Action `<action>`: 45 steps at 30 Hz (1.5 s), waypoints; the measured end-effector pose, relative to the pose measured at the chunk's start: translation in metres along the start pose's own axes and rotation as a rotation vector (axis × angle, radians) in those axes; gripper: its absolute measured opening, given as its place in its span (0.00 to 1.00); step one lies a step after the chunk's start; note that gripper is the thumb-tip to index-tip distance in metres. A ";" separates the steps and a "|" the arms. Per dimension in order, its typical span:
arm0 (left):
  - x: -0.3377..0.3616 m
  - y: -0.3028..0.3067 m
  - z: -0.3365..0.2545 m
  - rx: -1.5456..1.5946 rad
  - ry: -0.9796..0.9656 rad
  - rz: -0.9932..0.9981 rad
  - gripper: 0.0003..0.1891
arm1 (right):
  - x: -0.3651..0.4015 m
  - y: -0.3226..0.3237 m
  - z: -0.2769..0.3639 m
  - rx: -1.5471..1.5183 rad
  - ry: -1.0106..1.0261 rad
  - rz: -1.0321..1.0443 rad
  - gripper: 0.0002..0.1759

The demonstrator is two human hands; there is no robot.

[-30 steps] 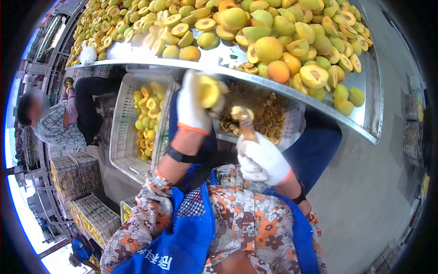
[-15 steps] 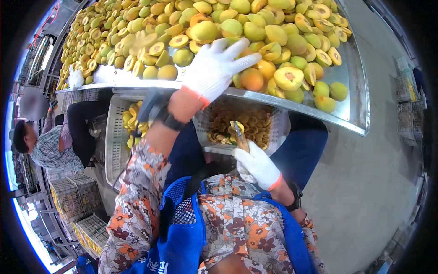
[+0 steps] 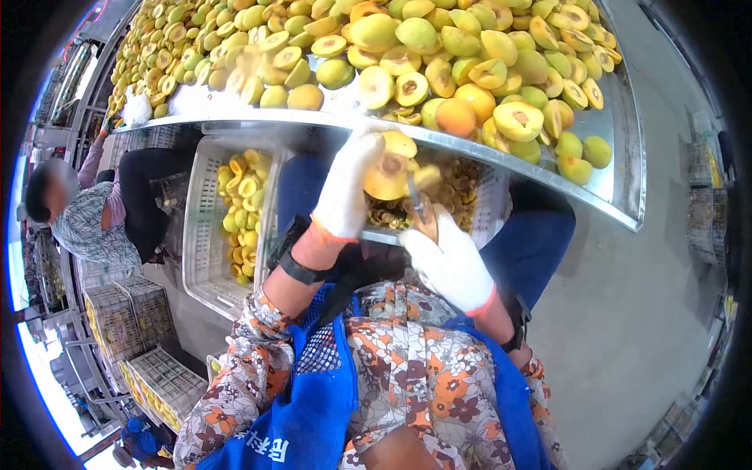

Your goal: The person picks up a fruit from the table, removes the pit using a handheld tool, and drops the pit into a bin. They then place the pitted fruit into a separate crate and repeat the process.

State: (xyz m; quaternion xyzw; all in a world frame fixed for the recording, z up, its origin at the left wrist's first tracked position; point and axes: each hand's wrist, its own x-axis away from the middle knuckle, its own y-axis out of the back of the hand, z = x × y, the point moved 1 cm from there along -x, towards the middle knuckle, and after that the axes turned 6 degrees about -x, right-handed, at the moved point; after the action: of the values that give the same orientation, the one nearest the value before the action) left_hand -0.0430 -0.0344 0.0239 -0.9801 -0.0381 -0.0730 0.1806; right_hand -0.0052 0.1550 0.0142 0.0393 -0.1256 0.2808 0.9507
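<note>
My left hand (image 3: pixel 342 188), in a white knit glove, is closed round cut yellow peach halves (image 3: pixel 385 182) just below the table's front edge; a brown hollow shows in the cut face. My right hand (image 3: pixel 454 262), gloved the same way, grips a small pitting knife (image 3: pixel 424 218) with a wooden handle and a narrow metal blade. The blade's tip is right at the fruit's right side, where a blurred yellow piece overlaps it. Under both hands, between my knees, is a white crate (image 3: pixel 489 200) of brownish scraps.
A metal table (image 3: pixel 619 157) with a raised rim bears a heap of whole and halved peaches (image 3: pixel 376 86). Left of my legs stands a crate (image 3: pixel 200 204) holding peach halves. A co-worker (image 3: pixel 102 215) sits at the far left, near stacked crates (image 3: pixel 129 317).
My left hand has come back from the heap to below the table edge, now with peach halves in it. The knife in my right hand has moved up to the fruit.
</note>
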 end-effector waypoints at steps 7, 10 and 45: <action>0.011 0.006 0.002 -0.089 -0.040 0.029 0.22 | 0.006 -0.016 0.017 0.071 0.056 -0.184 0.25; 0.011 0.006 0.009 -0.211 -0.039 0.052 0.24 | 0.006 -0.015 0.015 0.251 0.094 -0.218 0.22; 0.013 -0.026 0.019 -0.463 -0.239 -0.007 0.20 | 0.001 -0.003 0.007 -0.700 -0.304 0.087 0.12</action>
State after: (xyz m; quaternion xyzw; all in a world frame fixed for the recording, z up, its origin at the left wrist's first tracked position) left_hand -0.0308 -0.0027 0.0174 -0.9968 -0.0450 0.0359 -0.0546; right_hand -0.0036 0.1520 0.0208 -0.2519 -0.3551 0.2519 0.8643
